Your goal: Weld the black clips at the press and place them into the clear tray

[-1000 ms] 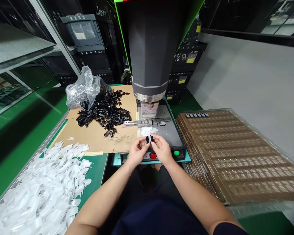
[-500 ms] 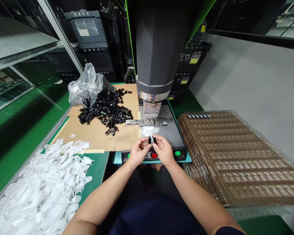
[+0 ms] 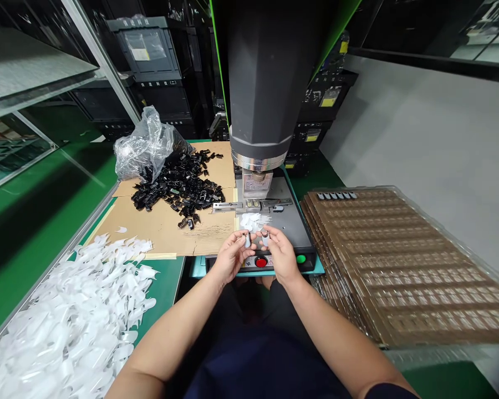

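My left hand (image 3: 232, 256) pinches a small black-and-white plastic part (image 3: 247, 240), its pale face turned toward me. Between the thumb and fingers of my right hand (image 3: 281, 256) is a similar black-and-white part (image 3: 265, 239). Both hands are close together over the front edge of the press base (image 3: 293, 235), above a red button (image 3: 260, 262). Just beyond my fingers lies a little heap of white pieces (image 3: 253, 221). Behind it, a metal fixture (image 3: 253, 205) sits under the press head (image 3: 258, 149), with a single part (image 3: 278, 209) resting at its right.
Black clips (image 3: 178, 185) are heaped on cardboard (image 3: 149, 230) beside a clear plastic bag (image 3: 143, 147). A large pile of white pieces (image 3: 66, 321) covers the left front. Stacked brown trays (image 3: 378, 249) stand at right, several parts (image 3: 336, 195) in the top row. A green button (image 3: 301, 259) is right of my hands.
The two parts, earlier held face to face on edge, are now slightly apart and turned so their pale faces show. Both hands have rotated a little; the surroundings are unchanged.
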Tool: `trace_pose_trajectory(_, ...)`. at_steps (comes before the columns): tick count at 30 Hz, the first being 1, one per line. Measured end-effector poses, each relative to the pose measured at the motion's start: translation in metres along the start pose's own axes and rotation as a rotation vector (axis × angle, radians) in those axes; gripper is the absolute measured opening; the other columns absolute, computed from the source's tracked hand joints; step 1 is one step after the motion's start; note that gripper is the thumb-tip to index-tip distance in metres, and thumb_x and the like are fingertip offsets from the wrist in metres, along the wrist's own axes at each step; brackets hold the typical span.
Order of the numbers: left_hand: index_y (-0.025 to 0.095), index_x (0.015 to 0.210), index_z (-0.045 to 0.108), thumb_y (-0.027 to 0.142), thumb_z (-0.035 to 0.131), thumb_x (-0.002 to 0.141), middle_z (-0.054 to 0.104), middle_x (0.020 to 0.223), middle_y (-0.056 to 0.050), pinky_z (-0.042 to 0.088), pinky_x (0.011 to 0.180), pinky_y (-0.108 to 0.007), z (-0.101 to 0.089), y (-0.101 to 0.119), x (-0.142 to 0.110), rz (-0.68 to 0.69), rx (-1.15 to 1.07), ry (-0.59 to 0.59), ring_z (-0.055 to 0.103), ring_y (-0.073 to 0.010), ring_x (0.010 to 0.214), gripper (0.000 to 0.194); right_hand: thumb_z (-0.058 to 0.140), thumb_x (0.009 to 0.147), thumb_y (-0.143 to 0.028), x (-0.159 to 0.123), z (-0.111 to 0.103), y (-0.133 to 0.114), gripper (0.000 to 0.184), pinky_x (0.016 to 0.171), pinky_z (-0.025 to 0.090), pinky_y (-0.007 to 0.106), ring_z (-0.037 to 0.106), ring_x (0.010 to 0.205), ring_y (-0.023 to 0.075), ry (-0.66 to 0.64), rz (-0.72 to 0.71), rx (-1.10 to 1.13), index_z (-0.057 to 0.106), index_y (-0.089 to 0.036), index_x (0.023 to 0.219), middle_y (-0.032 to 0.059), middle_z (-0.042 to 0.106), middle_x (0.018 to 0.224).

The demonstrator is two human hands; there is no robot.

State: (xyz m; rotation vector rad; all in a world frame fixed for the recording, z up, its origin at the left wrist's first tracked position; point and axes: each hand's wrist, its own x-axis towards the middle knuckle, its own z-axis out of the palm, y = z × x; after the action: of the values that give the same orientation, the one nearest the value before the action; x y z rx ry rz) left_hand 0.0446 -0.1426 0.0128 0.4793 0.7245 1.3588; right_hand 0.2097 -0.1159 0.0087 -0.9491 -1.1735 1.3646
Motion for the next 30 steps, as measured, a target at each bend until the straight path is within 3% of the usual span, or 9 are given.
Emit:
trace_pose_trajectory(7, 0.015, 0.116, 0.072, 0.029, 0.090, 0.085, 0.077, 0.116, -0.010, 0.066, 0.077, -0.026, 0.004, 0.002, -0.005, -0.039, -0.086, -0.055, 0.078, -0.0175, 0.087, 0.038, 0.081, 0.089, -0.046, -0.003, 0.006, -0.009, 0.048, 0.082, 0.062, 0.037, 0.070, 0.089, 0.0192, -0.017, 0.126, 0.230, 0.075, -0.023, 0.131, 0.0076, 0.077, 0.117)
trace_pose_trajectory(17, 0.015, 0.117, 0.071, 0.033, 0.087, 0.087, 0.074, 0.112, -0.010, 0.065, 0.075, -0.029, 0.005, 0.003, -0.006, -0.049, -0.067, -0.086, 0.074, -0.0159, 0.082, 0.039, 0.080, 0.091, -0.048, -0.004, 0.005, -0.008, 0.051, 0.084, 0.064, 0.040, 0.070, 0.085, 0.0191, -0.061, 0.135, 0.253, 0.072, -0.021, 0.134, 0.0075, 0.078, 0.109)
trace_pose_trajectory(21, 0.017, 0.116, 0.071, 0.041, 0.090, 0.084, 0.071, 0.108, -0.007, 0.061, 0.071, -0.028, 0.008, 0.001, -0.008, -0.010, -0.018, -0.073, 0.070, -0.0152, 0.081, 0.044, 0.078, 0.093, -0.049, -0.004, 0.005, -0.003, 0.050, 0.081, 0.065, 0.037, 0.073, 0.092, 0.0209, -0.060, 0.016, 0.090, 0.068, -0.023, 0.134, 0.0095, 0.076, 0.118)
trace_pose_trajectory(24, 0.017, 0.113, 0.072, 0.038, 0.095, 0.078, 0.068, 0.094, -0.003, 0.050, 0.062, -0.023, 0.009, -0.003, -0.008, 0.031, 0.052, -0.050, 0.060, -0.0097, 0.070, 0.047, 0.073, 0.096, -0.047, -0.006, 0.005, 0.000, 0.042, 0.081, 0.066, 0.038, 0.074, 0.100, 0.0231, -0.042, -0.091, -0.079, 0.066, -0.024, 0.130, 0.0105, 0.076, 0.119)
trace_pose_trajectory(28, 0.017, 0.111, 0.074, 0.040, 0.096, 0.077, 0.058, 0.074, 0.004, 0.042, 0.060, -0.022, 0.008, -0.007, -0.008, 0.049, 0.129, -0.032, 0.048, -0.0066, 0.060, 0.046, 0.068, 0.100, -0.033, -0.014, 0.005, -0.005, 0.025, 0.091, 0.063, 0.040, 0.075, 0.098, 0.0221, 0.031, -0.316, -0.435, 0.069, -0.024, 0.124, 0.0083, 0.077, 0.113)
trace_pose_trajectory(30, 0.017, 0.111, 0.075, 0.043, 0.095, 0.078, 0.056, 0.070, 0.004, 0.040, 0.060, -0.022, 0.006, -0.008, -0.007, 0.039, 0.159, -0.024, 0.048, -0.0073, 0.060, 0.047, 0.066, 0.101, -0.027, -0.017, 0.007, -0.011, 0.022, 0.089, 0.063, 0.040, 0.073, 0.092, 0.0209, 0.050, -0.440, -0.565, 0.070, -0.025, 0.122, 0.0072, 0.077, 0.110)
